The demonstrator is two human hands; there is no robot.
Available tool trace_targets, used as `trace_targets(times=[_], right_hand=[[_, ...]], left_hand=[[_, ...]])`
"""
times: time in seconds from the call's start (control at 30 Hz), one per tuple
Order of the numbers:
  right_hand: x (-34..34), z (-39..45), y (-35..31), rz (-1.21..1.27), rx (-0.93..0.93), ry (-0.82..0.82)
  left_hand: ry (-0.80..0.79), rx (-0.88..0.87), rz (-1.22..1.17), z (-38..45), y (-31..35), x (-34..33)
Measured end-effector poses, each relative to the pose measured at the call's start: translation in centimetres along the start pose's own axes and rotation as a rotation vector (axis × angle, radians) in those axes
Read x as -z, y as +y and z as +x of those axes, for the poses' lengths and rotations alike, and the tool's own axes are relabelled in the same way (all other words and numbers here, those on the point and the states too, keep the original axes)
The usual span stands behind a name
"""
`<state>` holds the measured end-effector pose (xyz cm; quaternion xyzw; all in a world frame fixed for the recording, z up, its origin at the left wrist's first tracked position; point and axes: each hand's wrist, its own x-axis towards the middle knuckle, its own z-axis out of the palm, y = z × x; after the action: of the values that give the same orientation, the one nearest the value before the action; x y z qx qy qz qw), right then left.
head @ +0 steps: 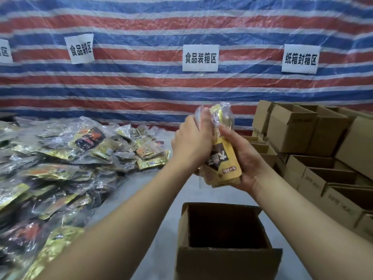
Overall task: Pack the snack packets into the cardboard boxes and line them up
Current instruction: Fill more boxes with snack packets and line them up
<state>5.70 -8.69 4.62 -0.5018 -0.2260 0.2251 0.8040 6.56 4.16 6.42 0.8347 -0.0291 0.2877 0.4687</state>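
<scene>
Your left hand (191, 142) and right hand (241, 158) both clamp snack packet bundle (221, 156), long axis upright. Open cardboard box (226, 253) at 6 o'clock, directly below; right hand nearer.

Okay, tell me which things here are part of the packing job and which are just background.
Part of the job:
left hand and right hand gripping a bundle of snack packets
open cardboard box below
packet pile
stacked boxes

Background:
striped tarp
paper signs
</scene>
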Motion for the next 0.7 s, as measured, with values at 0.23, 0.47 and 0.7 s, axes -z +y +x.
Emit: trace_targets(times=[0.23,0.47,0.7], right_hand=[[0.7,-1.7,0.1,0.099,0.114,0.254],[3.7,-6.3,1.8,0.061,0.13,0.148],[2.8,-8.3,3.6,-0.542,0.006,0.062]], left_hand=[[-0.228,-0.022,0.006,-1.2,-0.9,1.1],[-0.637,0.113,0.18,-9.4,-7.2,3.8],[-0.676,0.222,-0.029,-10.9,-8.5,2.2]])
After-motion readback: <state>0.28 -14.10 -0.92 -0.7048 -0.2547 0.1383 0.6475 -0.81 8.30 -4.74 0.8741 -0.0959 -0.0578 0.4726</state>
